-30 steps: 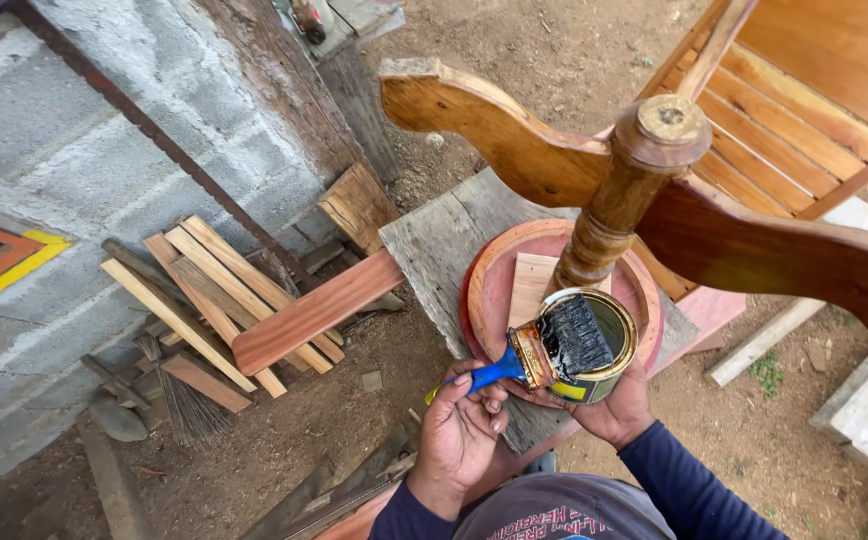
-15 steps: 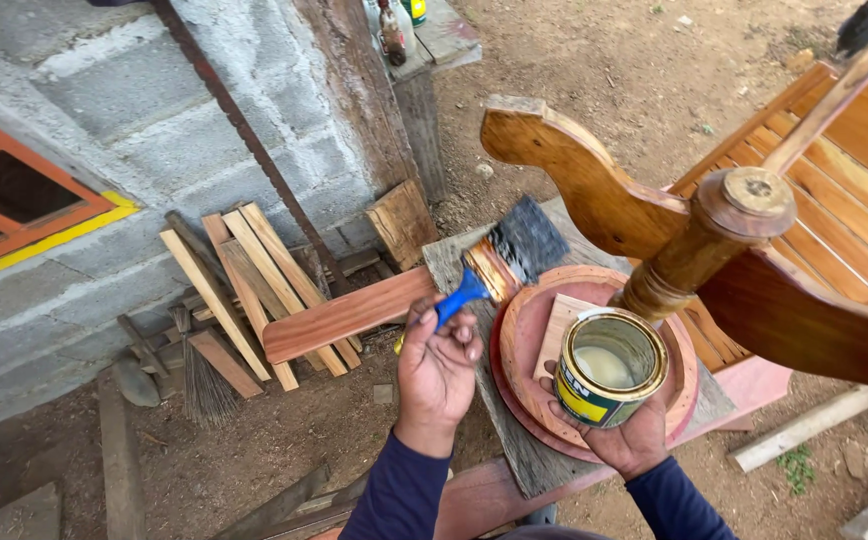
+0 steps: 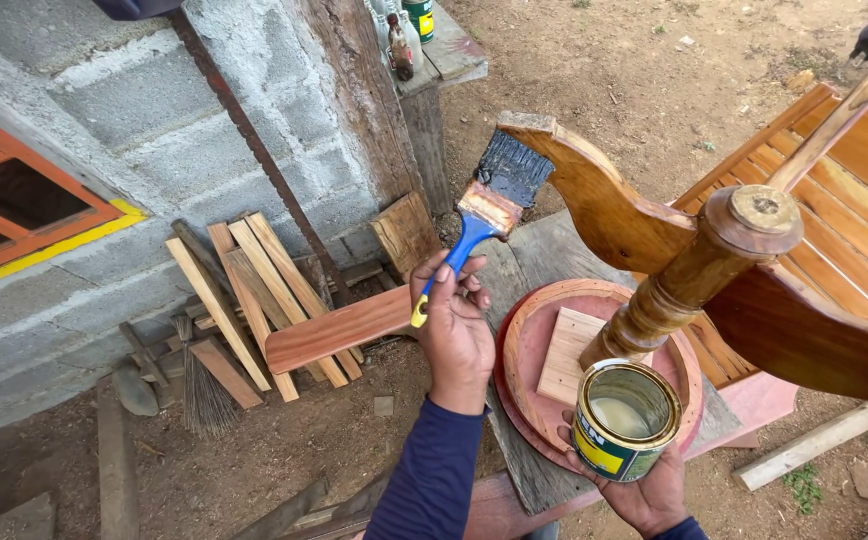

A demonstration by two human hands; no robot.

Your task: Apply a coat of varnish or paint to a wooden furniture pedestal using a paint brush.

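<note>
My left hand [image 3: 454, 335] grips the blue handle of a wide paintbrush [image 3: 489, 205]. Its dark bristles touch the end of a curved, varnished wooden leg [image 3: 604, 205] of an upturned piece of furniture. My right hand [image 3: 644, 490] holds an open yellow and green tin [image 3: 624, 420] from below, with pale liquid inside, just under the turned wooden post [image 3: 699, 270]. The post rises from a round reddish wooden disc [image 3: 524, 350] that lies on a grey plank.
A grey block wall [image 3: 154, 150] with an orange and yellow window frame stands at left. Wooden offcuts [image 3: 254, 290] and a small broom lean at its base. A slatted wooden chair [image 3: 844, 230] is at right. Bottles sit on a ledge [image 3: 434, 40] at the top. The ground is dirt.
My left hand has lifted the brush from the tin up and to the right onto the curved leg's end. The tin has stayed low in my right hand.
</note>
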